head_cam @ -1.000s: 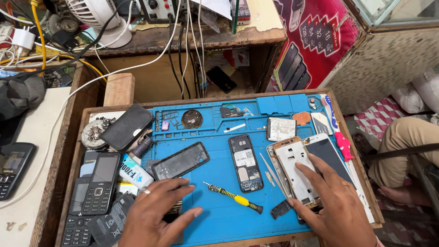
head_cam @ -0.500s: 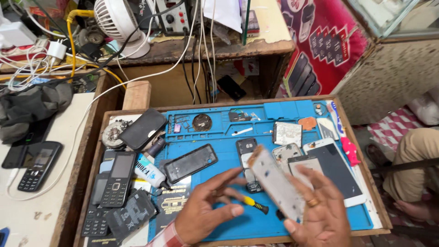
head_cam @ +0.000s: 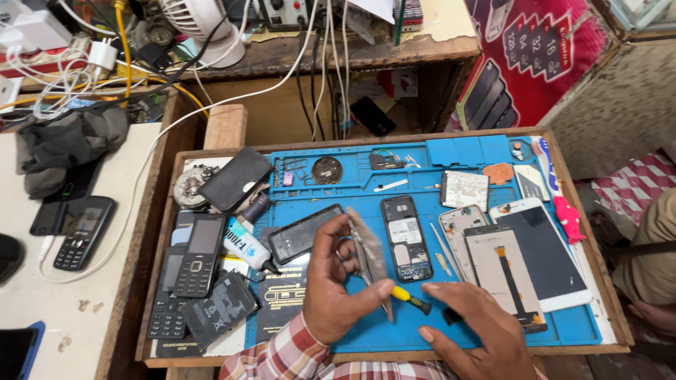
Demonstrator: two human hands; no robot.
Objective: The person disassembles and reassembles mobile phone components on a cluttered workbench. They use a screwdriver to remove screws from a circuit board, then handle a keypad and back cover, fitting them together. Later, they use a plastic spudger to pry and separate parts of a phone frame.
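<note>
Nearest the camera, the right hand point(head_cam: 479, 331) lies flat and spread on the blue mat point(head_cam: 422, 190), holding nothing, its fingertips just beside the yellow-handled screwdriver point(head_cam: 410, 299). The left hand point(head_cam: 338, 288) is clamped on a thin phone frame point(head_cam: 370, 257), held edge-on and tilted, long axis running away from the body (its face is hard to read). The screwdriver lies crosswise between both hands, touching the left thumb, handle toward the left. Beyond sit an opened phone point(head_cam: 405, 238) and a screen panel point(head_cam: 503, 274), on a wooden-rimmed tabletop point(head_cam: 584, 232); farther off, cables and a white fan point(head_cam: 204, 24)
</note>
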